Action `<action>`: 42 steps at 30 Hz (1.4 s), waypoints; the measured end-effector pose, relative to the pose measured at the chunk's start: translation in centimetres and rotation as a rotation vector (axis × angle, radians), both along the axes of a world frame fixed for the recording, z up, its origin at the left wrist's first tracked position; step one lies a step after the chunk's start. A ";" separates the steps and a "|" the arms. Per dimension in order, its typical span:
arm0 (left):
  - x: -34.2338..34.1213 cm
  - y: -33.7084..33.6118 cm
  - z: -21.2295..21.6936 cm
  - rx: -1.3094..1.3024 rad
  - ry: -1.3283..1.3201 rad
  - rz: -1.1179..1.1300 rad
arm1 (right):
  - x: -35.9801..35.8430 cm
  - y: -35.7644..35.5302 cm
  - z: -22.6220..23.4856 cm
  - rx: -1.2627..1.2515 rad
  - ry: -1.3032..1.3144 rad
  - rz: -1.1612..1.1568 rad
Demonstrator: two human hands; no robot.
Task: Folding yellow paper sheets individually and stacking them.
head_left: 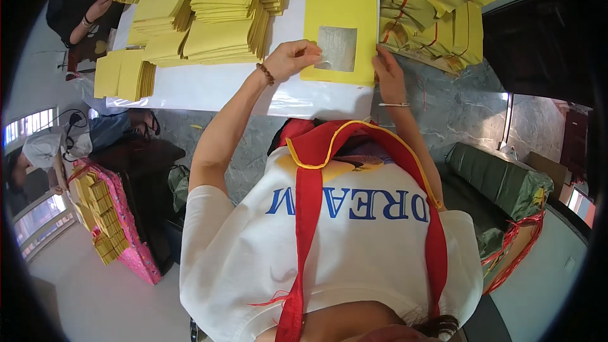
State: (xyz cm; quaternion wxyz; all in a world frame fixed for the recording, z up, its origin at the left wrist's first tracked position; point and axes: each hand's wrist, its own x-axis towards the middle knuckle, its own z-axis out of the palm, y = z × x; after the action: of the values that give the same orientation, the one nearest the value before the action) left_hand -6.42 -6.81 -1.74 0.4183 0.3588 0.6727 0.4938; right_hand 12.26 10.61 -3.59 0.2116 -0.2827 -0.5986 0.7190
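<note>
Resting at the white plastic-covered table (pixel 215 92)'s right end: rectangular, silver-centred yellow paper sheet (pixel 339 49).
Likely held flat by left hand (pixel 292 59), fingers bunched, and right hand (pixel 389 78), fingers together; pinching cannot be told.

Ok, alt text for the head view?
A person's left hand is at the left edge of a silver rectangle on a yellow paper sheet, right hand at the sheet's right edge. Yellow paper stacks lie left on the white table.

Left hand (pixel 291 60): at left edge of silver rectangle (pixel 337 49)
Right hand (pixel 389 78): at right edge of yellow sheet (pixel 339 11)
Table (pixel 212 88): white-covered; yellow paper stacks (pixel 221 39), left
</note>
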 end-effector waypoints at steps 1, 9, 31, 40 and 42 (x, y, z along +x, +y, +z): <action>0.0 0.5 0.3 0.004 0.004 -0.002 | -0.1 -0.3 0.1 0.004 0.004 -0.002; 3.3 6.8 0.6 0.188 -0.191 0.257 | -1.4 -3.3 3.2 1.057 -0.056 0.039; 3.8 8.9 -1.1 0.264 -0.565 0.361 | -3.1 -1.8 -1.9 0.163 0.106 0.103; 3.6 8.8 -0.8 0.274 -0.595 0.331 | -2.9 -2.0 -1.3 0.059 0.200 0.062; 3.6 8.8 -0.8 0.274 -0.610 0.334 | -2.7 -1.9 -1.3 0.025 0.241 0.066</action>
State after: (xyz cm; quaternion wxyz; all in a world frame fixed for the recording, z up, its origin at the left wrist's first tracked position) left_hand -2.78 1.95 -2.59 0.4612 0.1330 0.4942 0.7248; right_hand 9.51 8.67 -4.92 0.2616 -0.1718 -0.5867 0.7469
